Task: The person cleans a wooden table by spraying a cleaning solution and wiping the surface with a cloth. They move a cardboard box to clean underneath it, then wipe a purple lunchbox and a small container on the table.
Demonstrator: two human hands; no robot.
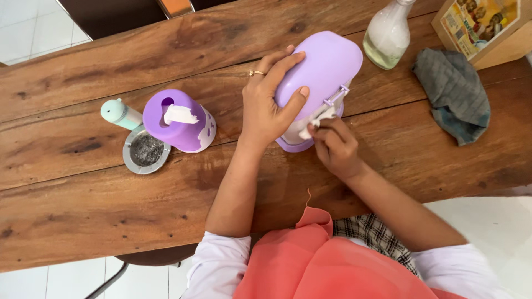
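Left hand (266, 102) steadies purple box (324, 66); right hand (332, 145) hides white tissue (317, 123) partly.

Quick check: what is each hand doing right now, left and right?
Left hand: closed around the purple lidded container, holding it steady.
Right hand: fingers pinched shut on a small white tissue, pressed against the container's clasp.

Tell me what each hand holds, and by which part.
Left hand grips the purple box over its lid; right hand pinches a white tissue against its latch side.
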